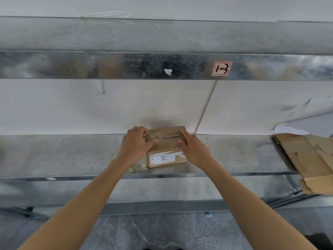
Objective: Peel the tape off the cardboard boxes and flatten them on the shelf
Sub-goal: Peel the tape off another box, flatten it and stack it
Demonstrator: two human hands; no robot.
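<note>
A small cardboard box (166,152) stands on the metal shelf (72,156), pushed back near the white rear wall, and both hands are on its top. The left hand (136,142) grips the box's left end: its fingers (142,129) curl over the far left corner, close together, while the thumb lies flat across the top, pointing at the centre seam. The right hand (193,148) holds the right end the same way, fingers bent over the right edge and thumb resting on the top near the seam. Between the two thumbs the seam shows as a dark jagged line with wrinkled tape (156,136) across it. The flaps are still closed, so what the box holds cannot be told. A white label (164,157) with handwriting covers the box's near face. Just left of the box's near corner lie clear crumpled scraps (137,167). Well to the right of the box, flattened cardboard (310,159) overhangs the shelf edge.
</note>
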